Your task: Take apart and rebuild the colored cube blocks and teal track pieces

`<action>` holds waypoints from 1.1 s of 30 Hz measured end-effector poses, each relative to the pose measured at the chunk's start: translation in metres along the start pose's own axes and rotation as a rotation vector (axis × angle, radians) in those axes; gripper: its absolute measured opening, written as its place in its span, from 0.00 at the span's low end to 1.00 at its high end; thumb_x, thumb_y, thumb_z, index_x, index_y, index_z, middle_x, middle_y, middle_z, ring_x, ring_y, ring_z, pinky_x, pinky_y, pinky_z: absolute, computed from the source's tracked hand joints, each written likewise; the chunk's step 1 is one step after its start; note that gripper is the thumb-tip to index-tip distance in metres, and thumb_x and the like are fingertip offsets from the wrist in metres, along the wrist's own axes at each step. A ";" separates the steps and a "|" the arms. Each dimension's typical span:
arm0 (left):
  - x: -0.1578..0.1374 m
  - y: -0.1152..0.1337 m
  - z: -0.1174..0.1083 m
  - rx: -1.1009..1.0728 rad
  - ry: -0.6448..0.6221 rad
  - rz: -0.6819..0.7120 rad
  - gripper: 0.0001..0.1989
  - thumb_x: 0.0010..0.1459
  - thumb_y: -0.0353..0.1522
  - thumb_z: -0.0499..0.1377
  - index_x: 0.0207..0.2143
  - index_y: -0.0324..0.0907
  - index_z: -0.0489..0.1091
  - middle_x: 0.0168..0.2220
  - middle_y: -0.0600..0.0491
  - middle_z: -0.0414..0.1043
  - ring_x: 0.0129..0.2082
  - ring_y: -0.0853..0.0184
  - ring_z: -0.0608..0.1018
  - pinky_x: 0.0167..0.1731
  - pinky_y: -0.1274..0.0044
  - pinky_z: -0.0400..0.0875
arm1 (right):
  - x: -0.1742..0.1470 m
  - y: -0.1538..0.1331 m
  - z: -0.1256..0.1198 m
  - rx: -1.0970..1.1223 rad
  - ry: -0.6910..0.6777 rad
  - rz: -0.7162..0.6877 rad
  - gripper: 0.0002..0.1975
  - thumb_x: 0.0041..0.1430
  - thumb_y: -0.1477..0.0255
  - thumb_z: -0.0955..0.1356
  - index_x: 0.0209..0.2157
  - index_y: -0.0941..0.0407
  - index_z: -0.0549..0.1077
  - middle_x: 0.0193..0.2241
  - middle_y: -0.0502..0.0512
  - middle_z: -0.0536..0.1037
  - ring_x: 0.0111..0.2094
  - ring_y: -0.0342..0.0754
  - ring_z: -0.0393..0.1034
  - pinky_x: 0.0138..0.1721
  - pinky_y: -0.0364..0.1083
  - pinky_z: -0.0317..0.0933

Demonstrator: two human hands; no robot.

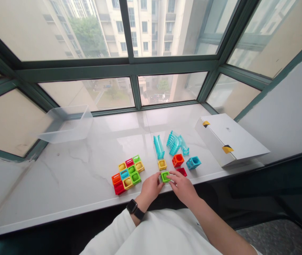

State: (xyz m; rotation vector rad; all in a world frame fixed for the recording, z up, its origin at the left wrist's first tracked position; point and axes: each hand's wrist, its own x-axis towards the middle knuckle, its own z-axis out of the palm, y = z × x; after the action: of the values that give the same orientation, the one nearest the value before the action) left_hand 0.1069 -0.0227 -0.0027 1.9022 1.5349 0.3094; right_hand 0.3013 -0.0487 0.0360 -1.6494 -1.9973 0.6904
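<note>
A green hollow toy block (165, 177) sits near the front edge of the white sill, between my two hands. My left hand (151, 186) grips its left side with closed fingers. On the other side, my right hand (182, 186) has its fingertips on the block's right edge. Just behind lies a yellow block (162, 164), and a red block (182, 172) is partly hidden by my right fingers. Farther right stand an orange-red cube (178, 160) and a blue cube (193, 162). Left of my hands, a cluster of colourful blocks (132, 170) lies joined in rows.
Translucent blue track pieces (158, 147), one of them a curved piece (174, 142), lie behind the blocks. A clear plastic bin (68, 136) stands at the back left, a white box (233, 138) at the right. Windows (167, 67) bound the sill (68, 177).
</note>
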 end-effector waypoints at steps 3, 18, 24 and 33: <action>0.000 -0.001 0.000 -0.012 -0.011 0.007 0.24 0.63 0.34 0.63 0.61 0.46 0.70 0.40 0.50 0.82 0.41 0.59 0.82 0.41 0.73 0.70 | -0.001 -0.001 0.005 -0.022 -0.032 -0.003 0.17 0.64 0.77 0.69 0.50 0.47 0.83 0.59 0.55 0.79 0.47 0.54 0.81 0.52 0.55 0.75; -0.005 -0.004 -0.005 -0.127 0.001 0.033 0.29 0.59 0.34 0.66 0.62 0.43 0.70 0.39 0.50 0.82 0.39 0.58 0.82 0.43 0.70 0.72 | -0.003 -0.001 0.008 -0.039 0.014 -0.050 0.16 0.64 0.77 0.68 0.46 0.47 0.85 0.57 0.55 0.80 0.48 0.54 0.81 0.50 0.53 0.76; -0.026 -0.019 -0.040 -0.245 0.148 0.088 0.22 0.67 0.40 0.59 0.61 0.47 0.72 0.38 0.52 0.81 0.33 0.62 0.80 0.40 0.70 0.74 | 0.000 -0.008 -0.001 0.014 0.000 -0.065 0.15 0.67 0.74 0.67 0.48 0.48 0.84 0.58 0.56 0.79 0.53 0.55 0.79 0.54 0.55 0.74; -0.047 -0.118 -0.120 -0.052 0.495 0.043 0.16 0.69 0.38 0.52 0.48 0.46 0.78 0.51 0.47 0.79 0.53 0.55 0.79 0.59 0.60 0.73 | 0.018 -0.039 0.010 0.140 -0.041 -0.212 0.14 0.68 0.73 0.67 0.48 0.48 0.83 0.53 0.56 0.81 0.50 0.52 0.79 0.51 0.51 0.75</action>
State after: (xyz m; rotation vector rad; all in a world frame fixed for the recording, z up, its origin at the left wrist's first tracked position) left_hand -0.0653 -0.0147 0.0242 1.9080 1.7731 0.8836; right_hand 0.2624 -0.0380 0.0541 -1.3306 -2.0636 0.7708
